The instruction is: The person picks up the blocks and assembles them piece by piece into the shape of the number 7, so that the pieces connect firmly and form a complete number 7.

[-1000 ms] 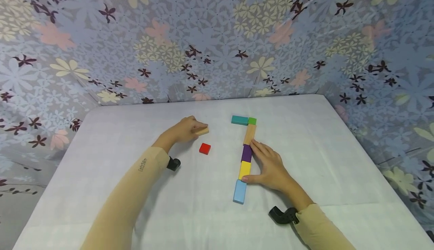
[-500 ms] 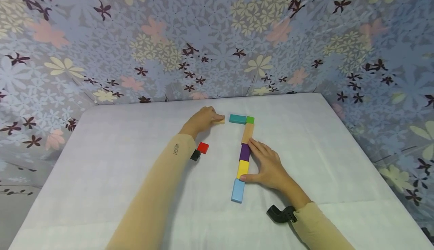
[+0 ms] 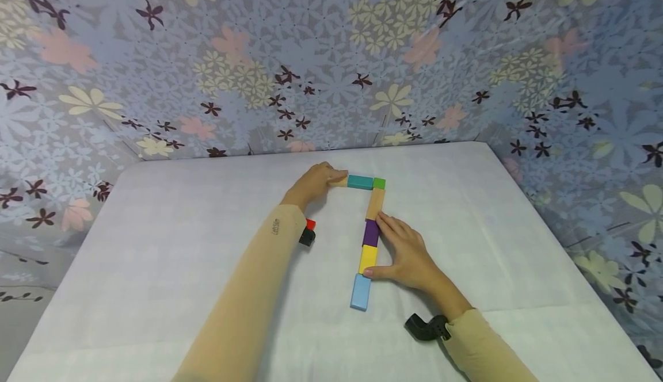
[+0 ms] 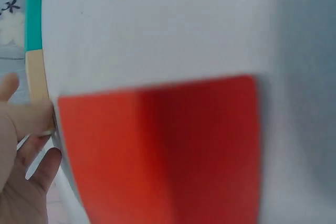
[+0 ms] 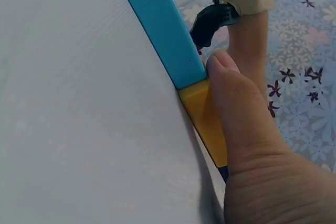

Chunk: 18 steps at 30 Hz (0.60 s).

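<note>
Near the table's back, my left hand (image 3: 312,184) pinches a plain wooden block (image 3: 339,182), its end right at the teal block (image 3: 360,182). A small green block (image 3: 379,183) forms the corner. From there a row runs toward me: a second wooden block (image 3: 376,204), a purple block (image 3: 370,233), a yellow block (image 3: 368,259) and a light blue block (image 3: 359,292). My right hand (image 3: 408,251) rests along the row's right side, fingertips by the purple block's far end. In the right wrist view its thumb (image 5: 239,103) lies against the yellow block, tip at the blue one.
A red block (image 3: 311,224) lies inside the bend, partly hidden by the left wrist's black camera (image 3: 308,237); it looms large in the left wrist view. Another black camera (image 3: 426,327) hangs from the right wrist. Floral cloth (image 3: 331,83) rises behind the white table (image 3: 129,267).
My left hand has carried the wooden block right and back until it meets the teal block's left end. My right hand keeps its place along the row.
</note>
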Each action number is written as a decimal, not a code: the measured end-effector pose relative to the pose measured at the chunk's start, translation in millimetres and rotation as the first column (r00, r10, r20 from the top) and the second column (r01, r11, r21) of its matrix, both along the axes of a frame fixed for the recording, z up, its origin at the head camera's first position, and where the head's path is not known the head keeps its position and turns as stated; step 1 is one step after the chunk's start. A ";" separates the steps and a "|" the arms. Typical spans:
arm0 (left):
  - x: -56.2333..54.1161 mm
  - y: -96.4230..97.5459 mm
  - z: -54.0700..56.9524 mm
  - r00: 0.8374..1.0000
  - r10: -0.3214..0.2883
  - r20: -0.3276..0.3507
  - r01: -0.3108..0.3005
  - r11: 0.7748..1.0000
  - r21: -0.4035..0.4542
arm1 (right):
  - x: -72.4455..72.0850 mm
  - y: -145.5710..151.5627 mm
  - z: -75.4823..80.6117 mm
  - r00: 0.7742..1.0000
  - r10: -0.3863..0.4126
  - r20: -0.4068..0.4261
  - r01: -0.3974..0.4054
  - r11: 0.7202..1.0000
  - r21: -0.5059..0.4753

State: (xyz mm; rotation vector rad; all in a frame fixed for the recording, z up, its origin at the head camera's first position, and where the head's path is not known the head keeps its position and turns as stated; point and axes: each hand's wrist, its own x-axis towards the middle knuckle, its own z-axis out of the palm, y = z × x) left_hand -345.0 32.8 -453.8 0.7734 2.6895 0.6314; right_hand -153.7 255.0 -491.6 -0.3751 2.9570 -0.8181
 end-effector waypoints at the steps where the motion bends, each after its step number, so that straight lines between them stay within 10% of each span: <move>1: 0.1 -1.9 -0.9 1.000 0.007 0.008 -0.007 1.000 0.027 | -0.6 -0.3 -0.5 1.000 0.000 -0.002 0.000 1.000 0.007; 9: 9.5 -31.1 -2.6 0.995 0.099 0.028 -0.103 0.961 0.256 | -1.7 -1.4 -0.8 1.000 0.000 -0.009 0.000 1.000 0.010; 18: 47.8 -75.6 -7.1 0.992 0.047 0.116 -0.091 0.906 0.414 | -1.9 -1.8 -1.8 1.000 -0.002 0.003 0.002 1.000 0.024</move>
